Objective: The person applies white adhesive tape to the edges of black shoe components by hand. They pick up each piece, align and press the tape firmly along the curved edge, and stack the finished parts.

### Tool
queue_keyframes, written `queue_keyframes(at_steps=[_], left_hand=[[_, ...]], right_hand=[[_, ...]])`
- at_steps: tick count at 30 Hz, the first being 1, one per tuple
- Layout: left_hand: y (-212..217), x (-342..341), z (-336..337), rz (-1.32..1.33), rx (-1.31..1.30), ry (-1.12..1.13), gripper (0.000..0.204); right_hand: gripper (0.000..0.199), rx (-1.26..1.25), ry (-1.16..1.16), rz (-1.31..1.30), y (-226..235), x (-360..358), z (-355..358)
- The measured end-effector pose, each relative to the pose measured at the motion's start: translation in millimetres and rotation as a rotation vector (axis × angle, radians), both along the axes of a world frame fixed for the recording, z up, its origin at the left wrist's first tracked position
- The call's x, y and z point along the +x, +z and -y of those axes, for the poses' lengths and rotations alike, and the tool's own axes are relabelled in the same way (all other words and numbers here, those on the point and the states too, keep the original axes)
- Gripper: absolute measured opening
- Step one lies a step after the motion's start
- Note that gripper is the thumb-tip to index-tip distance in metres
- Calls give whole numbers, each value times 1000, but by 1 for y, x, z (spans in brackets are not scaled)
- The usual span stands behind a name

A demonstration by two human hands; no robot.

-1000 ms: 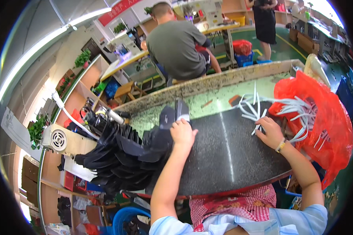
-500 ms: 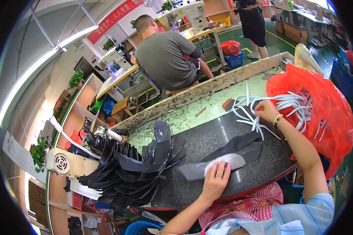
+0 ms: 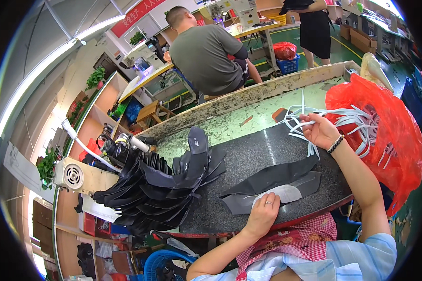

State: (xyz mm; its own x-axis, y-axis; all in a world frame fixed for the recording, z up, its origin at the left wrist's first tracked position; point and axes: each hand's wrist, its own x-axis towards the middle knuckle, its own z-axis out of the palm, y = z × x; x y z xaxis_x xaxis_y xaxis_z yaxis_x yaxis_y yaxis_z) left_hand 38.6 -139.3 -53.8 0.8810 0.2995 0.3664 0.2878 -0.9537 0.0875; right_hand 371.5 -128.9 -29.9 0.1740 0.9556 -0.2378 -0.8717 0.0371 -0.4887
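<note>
On the dark speckled slab (image 3: 241,161) lie black flat pieces of sheet material (image 3: 272,178), the nearer with a pale grey patch (image 3: 290,192) on it. My left hand (image 3: 263,214) rests at the near edge of that piece, fingers bent together on the patch, partly hiding it. My right hand (image 3: 322,132) is at the far right of the slab, palm turned partly up. Its fingers are closed on narrow white strips (image 3: 293,121), which loop out on the left and trail toward a red plastic bag (image 3: 389,136).
A tall fanned stack of black pieces (image 3: 173,187) covers the slab's left side. Beyond it stands a machine with a cream housing (image 3: 82,175). A worn wooden ledge (image 3: 253,97) borders the bench's far side. A seated person (image 3: 206,56) and a standing person (image 3: 314,33) are beyond.
My right hand has turned palm upward, its fingers on the strips. My left hand has shifted slightly right, its fingers drawn closer together; the black piece and patch have moved right with it.
</note>
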Motion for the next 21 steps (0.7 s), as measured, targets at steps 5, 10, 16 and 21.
queue_keyframes(at_steps=[5,10,16,21], left_hand=[[2,-13,9,-403,-335,-19,35],[20,-26,5,638,-1569,202,26],[21,-64,-4,561,-1141,483,7],[-7,-77,-8,443,-1095,636,5]], right_hand=[[27,83,-42,318,26,-95,30],[28,141,43,854,6,-168,96],[11,166,58,1460,6,-159,95],[8,-28,130,1636,-3,-167,100]])
